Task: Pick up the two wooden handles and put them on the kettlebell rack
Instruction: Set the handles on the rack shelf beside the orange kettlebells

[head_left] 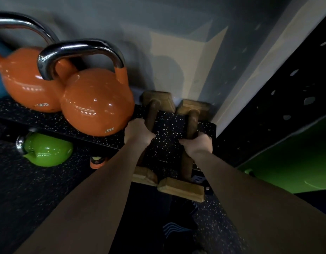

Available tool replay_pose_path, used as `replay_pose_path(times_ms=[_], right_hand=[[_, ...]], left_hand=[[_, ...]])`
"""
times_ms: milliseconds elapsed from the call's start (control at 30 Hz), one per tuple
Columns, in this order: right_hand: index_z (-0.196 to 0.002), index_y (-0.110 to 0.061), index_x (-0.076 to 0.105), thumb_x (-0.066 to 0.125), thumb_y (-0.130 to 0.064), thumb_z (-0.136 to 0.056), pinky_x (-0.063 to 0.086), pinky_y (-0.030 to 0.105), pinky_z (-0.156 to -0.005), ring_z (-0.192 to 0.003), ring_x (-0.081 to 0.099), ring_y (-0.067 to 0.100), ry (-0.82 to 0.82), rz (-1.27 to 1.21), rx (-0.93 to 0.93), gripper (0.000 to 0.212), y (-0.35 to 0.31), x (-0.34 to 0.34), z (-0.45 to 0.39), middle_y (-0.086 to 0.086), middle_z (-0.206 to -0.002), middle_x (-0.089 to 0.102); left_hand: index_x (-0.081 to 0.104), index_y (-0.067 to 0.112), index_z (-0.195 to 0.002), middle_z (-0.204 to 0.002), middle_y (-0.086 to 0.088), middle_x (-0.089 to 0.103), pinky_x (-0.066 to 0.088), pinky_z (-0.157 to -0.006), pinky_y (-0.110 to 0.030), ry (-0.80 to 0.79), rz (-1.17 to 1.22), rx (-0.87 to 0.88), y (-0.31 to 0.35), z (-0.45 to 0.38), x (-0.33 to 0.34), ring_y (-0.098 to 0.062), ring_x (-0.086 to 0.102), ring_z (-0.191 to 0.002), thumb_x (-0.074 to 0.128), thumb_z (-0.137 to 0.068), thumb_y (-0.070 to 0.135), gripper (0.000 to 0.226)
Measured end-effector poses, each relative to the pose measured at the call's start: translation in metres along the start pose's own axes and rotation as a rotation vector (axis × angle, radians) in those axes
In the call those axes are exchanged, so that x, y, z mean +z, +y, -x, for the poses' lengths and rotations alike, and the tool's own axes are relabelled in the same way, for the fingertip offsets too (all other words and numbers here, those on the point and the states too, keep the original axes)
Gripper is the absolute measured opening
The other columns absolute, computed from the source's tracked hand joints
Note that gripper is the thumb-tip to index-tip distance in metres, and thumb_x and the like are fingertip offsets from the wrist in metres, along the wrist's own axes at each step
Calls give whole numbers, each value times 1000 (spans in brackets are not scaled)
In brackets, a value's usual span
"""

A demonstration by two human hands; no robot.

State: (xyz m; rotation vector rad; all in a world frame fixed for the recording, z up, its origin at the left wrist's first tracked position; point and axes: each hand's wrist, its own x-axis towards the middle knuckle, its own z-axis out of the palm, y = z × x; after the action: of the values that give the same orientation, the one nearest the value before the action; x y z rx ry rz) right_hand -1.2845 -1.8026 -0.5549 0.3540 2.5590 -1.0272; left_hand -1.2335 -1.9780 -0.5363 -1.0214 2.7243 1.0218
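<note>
Two wooden handles lie side by side across the right end of the kettlebell rack's black speckled top shelf (169, 132). Each is a round bar with a flat block at both ends. My left hand (138, 132) is shut on the bar of the left wooden handle (156, 100). My right hand (198, 144) is shut on the bar of the right wooden handle (192, 109). Their far blocks sit by the wall. Their near blocks hang past the shelf's front edge.
An orange kettlebell (96, 101) stands just left of my left hand, with a second orange kettlebell (24, 79) behind it. A green kettlebell (46, 151) sits on a lower shelf. A grey wall (176, 43) backs the rack; a black perforated panel (286, 92) rises at right.
</note>
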Motion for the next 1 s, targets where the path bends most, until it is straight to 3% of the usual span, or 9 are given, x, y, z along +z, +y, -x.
replay_pose_path(times_ms=[100, 367, 567, 733, 1000], right_hand=[[-122, -9, 71, 79, -32, -83, 58, 45, -95, -106, 67, 34, -13, -15, -4, 46, -1, -1, -1, 16, -130, 63], [-121, -8, 72, 77, -32, -82, 58, 47, -95, -108, 67, 36, 0, -5, 8, 46, -1, 0, -4, 16, -129, 64], [-117, -6, 73, 77, -30, -82, 60, 47, -91, -104, 68, 36, 23, 22, 21, 43, -3, -2, -4, 16, -128, 64], [-123, -4, 69, 82, -33, -81, 58, 47, -94, -107, 64, 37, 13, 77, 2, 52, -3, -4, -4, 16, -133, 52], [-141, -6, 53, 82, -55, -76, 51, 52, -103, -130, 49, 40, -19, 186, -7, 86, -14, -9, 4, 17, -148, 40]], left_hand=[[71, 11, -109, -106, -9, 74, 48, -73, -31, 2, 3, -2, 2, 0, 0, -27, 68, -98, 85, -79, 19, 34], [71, 10, -110, -108, -10, 72, 46, -71, -30, 12, -22, 7, 3, 2, 0, -26, 67, -98, 82, -82, 13, 30], [72, 9, -108, -108, -11, 70, 54, -77, -34, 24, -42, 19, 0, 2, 0, -28, 67, -98, 80, -83, 13, 26], [71, 9, -112, -109, -11, 71, 57, -86, -43, 7, 10, 12, 0, 2, -1, -28, 68, -99, 87, -77, 21, 40], [70, 8, -113, -113, -13, 71, 52, -81, -35, 57, -1, 11, 6, 6, -5, -30, 67, -103, 86, -77, 23, 42]])
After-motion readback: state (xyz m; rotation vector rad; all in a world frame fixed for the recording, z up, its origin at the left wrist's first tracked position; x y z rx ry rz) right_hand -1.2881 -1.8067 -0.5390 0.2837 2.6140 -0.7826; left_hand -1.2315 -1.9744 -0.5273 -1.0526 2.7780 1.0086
